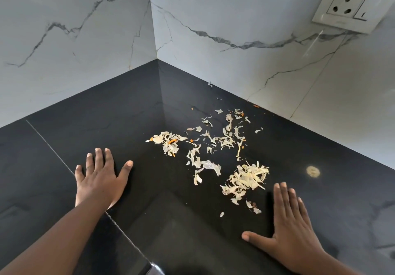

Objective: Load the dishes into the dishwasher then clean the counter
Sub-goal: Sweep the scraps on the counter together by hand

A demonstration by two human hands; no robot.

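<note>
Nearest item, my right hand (292, 230): palm down flat on the black counter (64, 189), fingers straight and together, thumb spread to the left, grasping nothing. Next, my left hand (100, 178): also flat on the counter, fingers straight and slightly fanned, thumb out to the right, grasping nothing; its forearm runs in from the lower left corner. Counter: glossy black stone meeting in a corner, with a thin pale seam (49, 144) running diagonally under the left hand. Between and beyond the two hands, vegetable scraps (213, 146): pale yellow-white shreds and peelings scattered loose on the counter, not touched by either hand. Within that scatter I log a denser heap of shreds (248, 176) just beyond and left of the right fingertips, a smaller clump with orange bits (168, 143) to the right of the left hand and well apart from it, and thinner strays trailing back toward the right-hand wall. One small round pale mark (313, 171) sits on the counter to the right of the heap; I cannot tell what it is. Farthest, two white marble-patterned walls (74, 29) with grey veins joining at the corner, and a white socket and switch plate (352, 3) on the right wall, upper right.
</note>
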